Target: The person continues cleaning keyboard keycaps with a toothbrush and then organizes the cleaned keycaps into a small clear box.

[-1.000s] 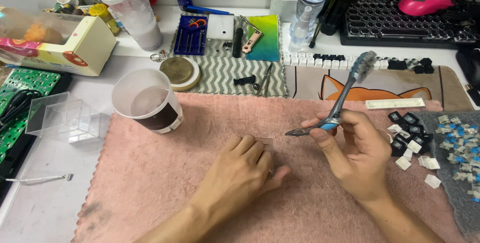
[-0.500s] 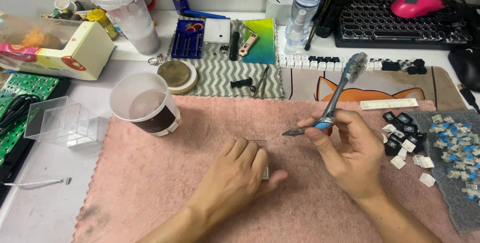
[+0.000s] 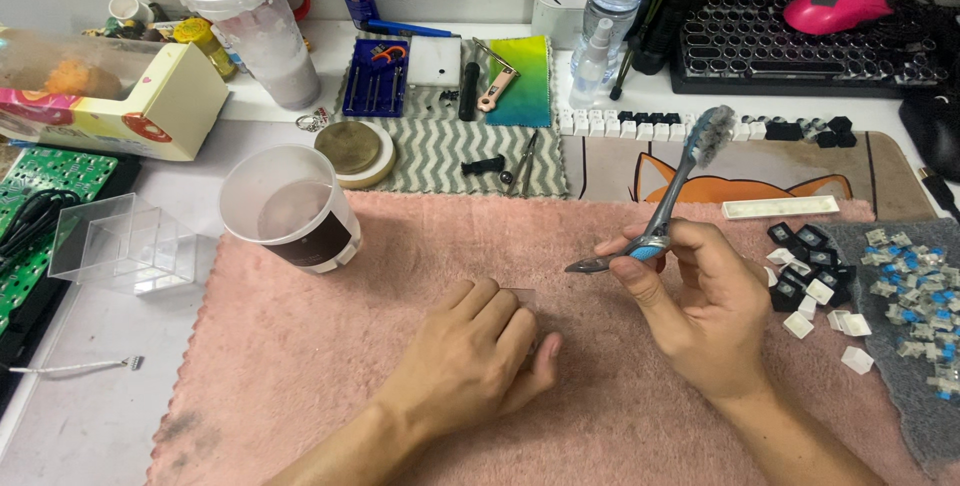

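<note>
My right hand (image 3: 705,306) grips a grey and blue toothbrush (image 3: 670,196) by its lower handle, bristles up and tilted to the far right. My left hand (image 3: 470,356) lies palm down on the pink towel (image 3: 300,376), fingers together, covering a small clear flat piece whose edge shows at the fingertips (image 3: 520,293). The two hands are a short gap apart near the towel's middle.
A white cup (image 3: 290,211) with dark liquid stands at the towel's far left corner, a clear plastic box (image 3: 125,246) beside it. Black and white keycaps (image 3: 815,276) and blue switches (image 3: 915,311) lie at the right. Tools, a bottle and a keyboard (image 3: 810,46) line the back.
The right hand has tipped the toothbrush slightly and stayed in place. The left hand has stayed flat on the towel.
</note>
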